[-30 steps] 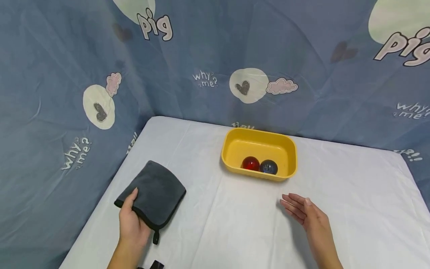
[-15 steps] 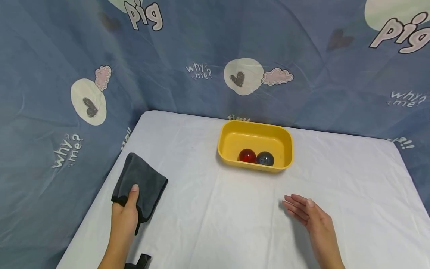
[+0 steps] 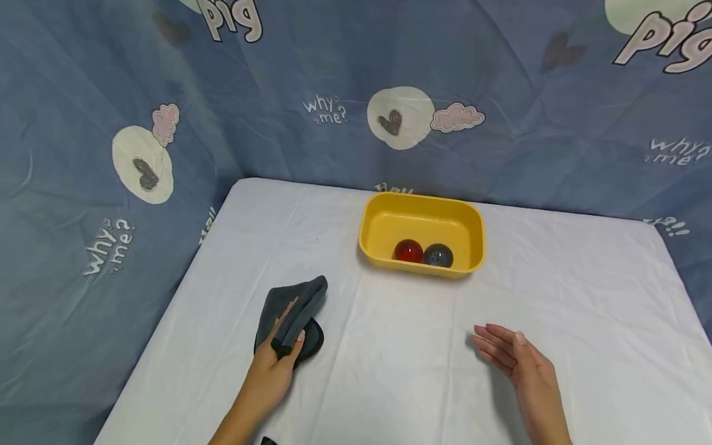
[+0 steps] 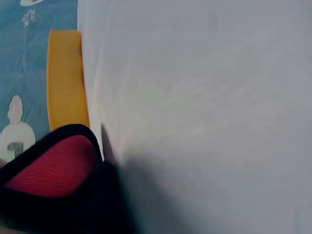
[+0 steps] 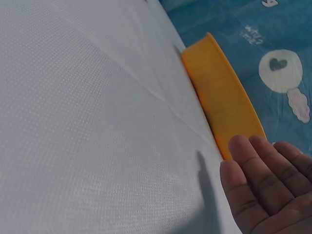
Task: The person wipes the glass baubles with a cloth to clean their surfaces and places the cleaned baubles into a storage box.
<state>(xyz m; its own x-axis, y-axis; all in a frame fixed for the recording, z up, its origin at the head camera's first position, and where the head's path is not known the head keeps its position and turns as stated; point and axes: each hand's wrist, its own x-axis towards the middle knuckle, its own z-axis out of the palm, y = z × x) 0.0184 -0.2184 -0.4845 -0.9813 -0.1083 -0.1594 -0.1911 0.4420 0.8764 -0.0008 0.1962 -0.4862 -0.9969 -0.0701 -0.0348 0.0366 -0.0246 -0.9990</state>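
Note:
In the head view my left hand [image 3: 267, 378] grips a dark grey cleaning cloth [image 3: 309, 306] with black edging, left of the middle of the table. The cloth is bunched and partly folded over, with some fingers hidden behind it. Close up in the left wrist view, a red face of the cloth [image 4: 61, 165] shows inside its black border. My right hand [image 3: 525, 374] is held over the table at the right, fingers fairly straight and holding nothing. Its fingers show in the right wrist view, nearest the yellow tray [image 5: 224, 92].
Near the table's back edge the yellow tray [image 3: 425, 222] holds a red ball [image 3: 408, 251] and a dark grey ball [image 3: 438, 254], side by side. A white cloth [image 3: 389, 346] covers the table. Patterned blue fabric [image 3: 267, 111] hangs behind and at the left.
My left hand has swung left, then back right towards the middle, turning and folding over the cloth. The right hand has kept its pose. The head view has tilted slightly.

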